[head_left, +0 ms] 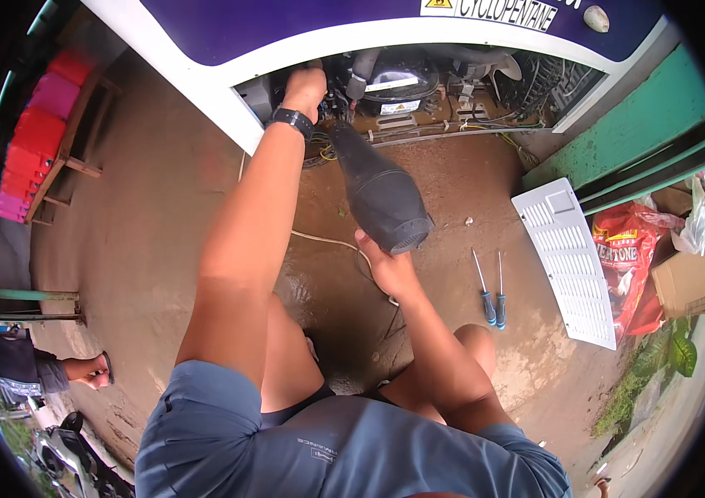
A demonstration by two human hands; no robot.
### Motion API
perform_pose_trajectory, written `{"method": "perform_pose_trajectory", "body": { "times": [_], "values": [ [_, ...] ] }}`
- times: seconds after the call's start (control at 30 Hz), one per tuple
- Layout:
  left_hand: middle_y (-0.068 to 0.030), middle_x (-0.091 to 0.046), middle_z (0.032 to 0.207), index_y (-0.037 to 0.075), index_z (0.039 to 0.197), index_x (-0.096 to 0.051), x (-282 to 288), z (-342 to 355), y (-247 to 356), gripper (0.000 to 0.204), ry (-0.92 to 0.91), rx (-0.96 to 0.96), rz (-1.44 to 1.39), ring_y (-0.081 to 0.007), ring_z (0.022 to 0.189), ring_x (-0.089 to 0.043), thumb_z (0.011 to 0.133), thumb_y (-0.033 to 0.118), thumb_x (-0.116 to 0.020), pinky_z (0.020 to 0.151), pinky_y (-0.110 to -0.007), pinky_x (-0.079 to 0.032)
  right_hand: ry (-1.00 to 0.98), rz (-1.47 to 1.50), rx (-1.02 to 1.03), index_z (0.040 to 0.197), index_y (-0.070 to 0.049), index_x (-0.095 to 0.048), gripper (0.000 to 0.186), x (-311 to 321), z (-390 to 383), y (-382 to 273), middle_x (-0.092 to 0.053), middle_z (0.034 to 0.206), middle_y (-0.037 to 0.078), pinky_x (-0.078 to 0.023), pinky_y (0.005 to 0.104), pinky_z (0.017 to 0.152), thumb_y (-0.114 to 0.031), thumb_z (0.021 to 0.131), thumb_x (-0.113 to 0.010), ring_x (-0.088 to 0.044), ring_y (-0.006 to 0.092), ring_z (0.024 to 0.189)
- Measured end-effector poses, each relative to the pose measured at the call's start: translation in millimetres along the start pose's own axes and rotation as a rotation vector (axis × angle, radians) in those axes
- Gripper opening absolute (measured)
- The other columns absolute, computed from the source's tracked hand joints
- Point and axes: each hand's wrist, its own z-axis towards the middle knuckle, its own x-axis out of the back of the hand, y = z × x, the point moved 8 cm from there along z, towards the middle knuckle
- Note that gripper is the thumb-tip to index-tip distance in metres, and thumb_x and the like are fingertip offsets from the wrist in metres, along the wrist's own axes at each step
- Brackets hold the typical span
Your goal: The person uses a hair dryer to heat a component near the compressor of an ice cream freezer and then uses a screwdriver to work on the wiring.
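Note:
My right hand (pixel 388 267) grips a black hand-held blower (pixel 381 195) from below, its thumb showing and its other fingers hidden. The blower's tapered nozzle points into the low open compartment of a white and dark-blue chest-type appliance (pixel 336 58). Inside sit a rounded black compressor (pixel 402 79), pipes and loose wires (pixel 535 87). Wearing a black wristband, my left hand (pixel 308 87) reaches into the compartment's left side, left of the compressor. Its fingers look closed, but what they hold is hidden.
Two blue-handled screwdrivers (pixel 494 307) lie on the wet concrete floor, right of my knees. A white louvred panel (pixel 568 261) leans near a red bag (pixel 626 257) and cardboard box (pixel 686 278). A pale cable (pixel 327 240) crosses the floor. Another person's leg (pixel 82 368) shows at far left.

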Motion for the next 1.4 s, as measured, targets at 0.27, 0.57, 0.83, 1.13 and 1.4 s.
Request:
{"method": "perform_pose_trajectory", "body": {
  "times": [0.27, 0.57, 0.83, 1.13, 1.4],
  "values": [
    [-0.0206, -0.051, 0.150, -0.002, 0.149, -0.045, 47, -134, -49, 0.048, 0.084, -0.358, -0.494, -0.0276, 0.137, -0.050, 0.112, 0.029, -0.040, 0.116, -0.039, -0.038, -0.048, -0.204, 0.319, 0.141, -0.002, -0.055, 0.050, -10, 2, -24, -0.054, 0.148, 0.020, -0.038, 0.0431, 0.115, -0.022, 0.096, -0.065, -0.049, 0.0366, 0.139],
    [-0.0082, -0.070, 0.101, 0.002, 0.122, -0.063, 58, -151, -89, 0.025, 0.053, -0.325, -0.491, -0.0156, 0.089, -0.065, 0.108, 0.019, -0.050, 0.085, -0.031, -0.052, -0.019, -0.352, 0.296, 0.153, -0.004, -0.042, 0.064, -31, 2, -43, -0.043, 0.158, 0.018, -0.032, 0.0430, 0.120, -0.028, 0.098, -0.066, -0.039, 0.0333, 0.147],
    [-0.0024, -0.067, 0.084, 0.002, 0.106, -0.065, 27, -146, -104, 0.027, -0.075, -0.312, -0.620, -0.0103, 0.074, -0.059, 0.109, 0.024, -0.049, 0.070, -0.027, -0.049, 0.035, -0.341, 0.197, 0.148, -0.003, -0.047, 0.059, -42, -13, -45, -0.045, 0.156, 0.019, -0.032, 0.0430, 0.120, -0.023, 0.097, -0.067, -0.040, 0.0346, 0.146],
    [-0.0122, -0.065, 0.124, 0.002, 0.136, -0.053, -58, -171, -164, 0.069, -0.938, 0.348, -1.447, -0.0242, 0.108, -0.065, 0.105, 0.062, -0.036, 0.098, -0.037, -0.051, 0.015, -0.482, 0.206, 0.143, -0.003, -0.054, 0.055, -47, -4, -49, -0.047, 0.153, 0.022, -0.034, 0.0461, 0.119, -0.027, 0.095, -0.065, -0.041, 0.0388, 0.143],
    [-0.0115, -0.059, 0.139, 0.006, 0.147, -0.047, -53, -156, -143, 0.084, -0.785, 0.088, -1.241, -0.0259, 0.125, -0.058, 0.099, 0.075, -0.039, 0.106, -0.045, -0.048, 0.133, -0.467, 0.186, 0.133, -0.003, -0.061, 0.041, -51, -4, -80, -0.056, 0.140, 0.020, -0.040, 0.0449, 0.112, -0.015, 0.094, -0.063, -0.050, 0.0372, 0.131]
  ]
}}
